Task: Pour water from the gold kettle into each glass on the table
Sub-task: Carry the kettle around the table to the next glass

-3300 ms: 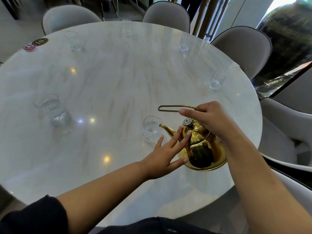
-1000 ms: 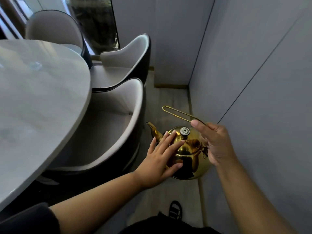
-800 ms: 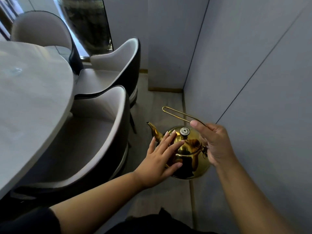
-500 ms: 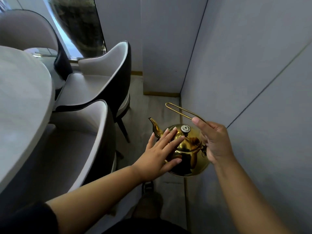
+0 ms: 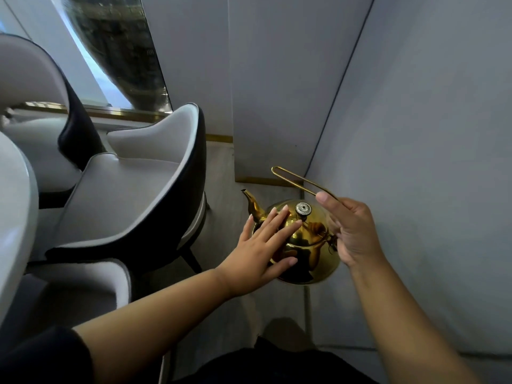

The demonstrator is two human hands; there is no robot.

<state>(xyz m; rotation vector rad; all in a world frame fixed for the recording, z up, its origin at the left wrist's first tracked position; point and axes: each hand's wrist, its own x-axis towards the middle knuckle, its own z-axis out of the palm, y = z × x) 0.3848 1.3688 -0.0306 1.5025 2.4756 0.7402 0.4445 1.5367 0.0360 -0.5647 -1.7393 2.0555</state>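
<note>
Since three seconds back the kettle (image 5: 313, 239) has come off the table (image 5: 13, 217) and now hangs over the floor (image 5: 279, 303), close to the wall (image 5: 415, 134) on the right. The glasses have dropped out of view, and only a curved sliver of the table's edge shows at the far left.

My right hand (image 5: 352, 231) holds the kettle by its thin wire handle (image 5: 293, 180). The fingers are curled round the wire, with the forefinger stretched out along it. My left hand (image 5: 260, 253) lies flat against the kettle's near left side, its fingers (image 5: 277, 220) straight and spread and the fingertips reaching up toward the lid. It grips nothing.

The kettle sits roughly upright between my two hands. Its spout (image 5: 250, 202) points away and to the left, and the handle's loop rises past it. The lid is on, topped by a small silver knob (image 5: 303, 209), so I cannot see what is inside.

Left of the kettle stands a grey chair (image 5: 124, 195) with a dark back.
</note>
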